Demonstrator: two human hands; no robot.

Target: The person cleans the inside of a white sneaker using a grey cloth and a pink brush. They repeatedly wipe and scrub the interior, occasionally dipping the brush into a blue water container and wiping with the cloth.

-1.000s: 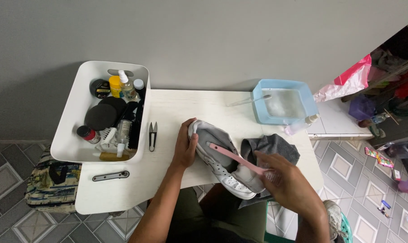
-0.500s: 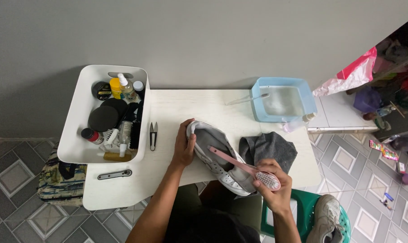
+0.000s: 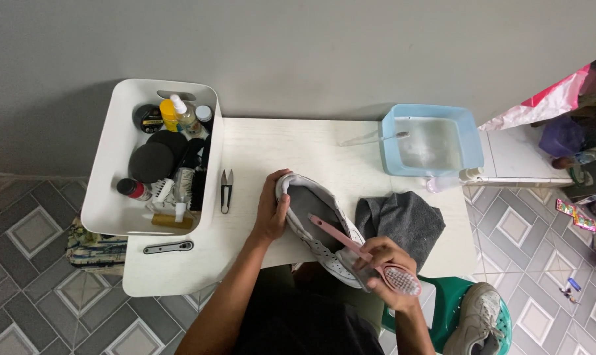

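A white sneaker [image 3: 314,227] with a grey inside lies on the white table [image 3: 272,151], toe toward me. My left hand [image 3: 272,212] grips its heel end. My right hand [image 3: 380,263] holds a pink long-handled brush [image 3: 367,256], bristle head near my fingers and past the shoe's toe, handle pointing back across the shoe. A dark grey cloth [image 3: 400,220] lies just right of the shoe.
A white bin [image 3: 114,190] of bottles, tins and brushes sits at the table's left. Small snips [image 3: 226,190] and a dark tool [image 3: 168,247] lie beside it. A light blue basin [image 3: 429,141] with water and a toothbrush stands at the back right. Another sneaker [image 3: 472,319] rests on a green stool.
My right hand has slid the brush toward the shoe's toe and off its front edge. The left hand keeps its hold on the heel. The view has shifted slightly.
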